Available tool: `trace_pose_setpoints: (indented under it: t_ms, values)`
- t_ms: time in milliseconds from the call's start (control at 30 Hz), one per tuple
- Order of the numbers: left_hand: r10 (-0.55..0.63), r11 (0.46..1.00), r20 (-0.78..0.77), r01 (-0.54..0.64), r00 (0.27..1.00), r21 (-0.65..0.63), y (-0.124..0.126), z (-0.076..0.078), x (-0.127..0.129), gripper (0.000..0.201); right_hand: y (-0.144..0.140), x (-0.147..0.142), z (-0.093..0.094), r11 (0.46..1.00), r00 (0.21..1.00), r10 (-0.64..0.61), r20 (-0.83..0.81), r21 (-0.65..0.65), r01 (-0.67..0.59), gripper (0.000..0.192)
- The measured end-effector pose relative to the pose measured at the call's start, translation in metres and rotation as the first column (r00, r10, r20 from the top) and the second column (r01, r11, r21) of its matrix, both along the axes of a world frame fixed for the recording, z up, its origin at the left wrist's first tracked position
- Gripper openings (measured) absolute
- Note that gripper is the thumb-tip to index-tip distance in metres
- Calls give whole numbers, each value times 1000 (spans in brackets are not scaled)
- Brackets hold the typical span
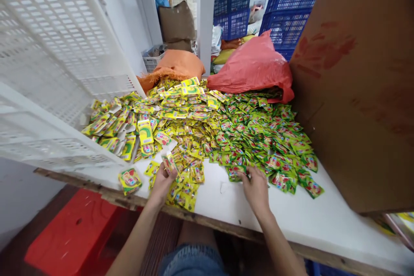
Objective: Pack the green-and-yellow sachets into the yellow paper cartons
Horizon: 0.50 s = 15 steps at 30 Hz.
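A wide heap of small yellow and green sachets [207, 129] covers the white table [310, 220]. My left hand [161, 183] is closed around a small stack of yellow sachets [170, 163], held upright near the table's front edge. My right hand [255, 185] lies palm down on the table, its fingers on green sachets [237, 171] at the near edge of the heap. One green sachet [129, 180] lies apart at the front left.
A white plastic crate [54, 60] leans on the left. A large cardboard box [362, 90] stands on the right. A red sack [252, 67] and an orange sack [176, 65] lie behind the heap, with blue crates [233, 6] beyond. A red stool [71, 233] sits below left.
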<state>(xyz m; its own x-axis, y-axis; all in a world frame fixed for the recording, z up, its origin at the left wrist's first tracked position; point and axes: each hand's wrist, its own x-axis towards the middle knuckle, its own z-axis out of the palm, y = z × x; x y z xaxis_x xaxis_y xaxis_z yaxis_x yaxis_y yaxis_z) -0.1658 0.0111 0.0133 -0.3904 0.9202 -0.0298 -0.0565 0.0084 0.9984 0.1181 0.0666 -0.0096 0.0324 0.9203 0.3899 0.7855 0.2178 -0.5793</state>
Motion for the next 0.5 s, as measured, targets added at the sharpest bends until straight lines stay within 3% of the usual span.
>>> trace_pose_setpoints:
  t_ms: [67,133,200,267,333,500]
  values:
    - [-20,1000,83,21,996,-9,-3,-2,2,57,3,-16,14,968,970,243,18,-67,-241,19]
    - [-12,999,122,17,992,-39,-6,-1,6,49,8,-45,25,870,873,483,70,-149,-469,9]
    - [-26,998,139,34,990,-58,-8,3,11,41,14,-76,28,787,781,611,127,-206,-582,8]
    - [-75,996,169,81,983,-29,-11,9,16,37,18,-101,25,753,743,653,148,-227,-617,16]
    - [-102,995,202,103,974,5,-14,13,18,35,17,-114,19,754,743,651,152,-237,-612,19]
    - [-62,996,225,74,972,-43,-16,11,23,34,-8,-105,8,804,806,579,119,-247,-541,34]
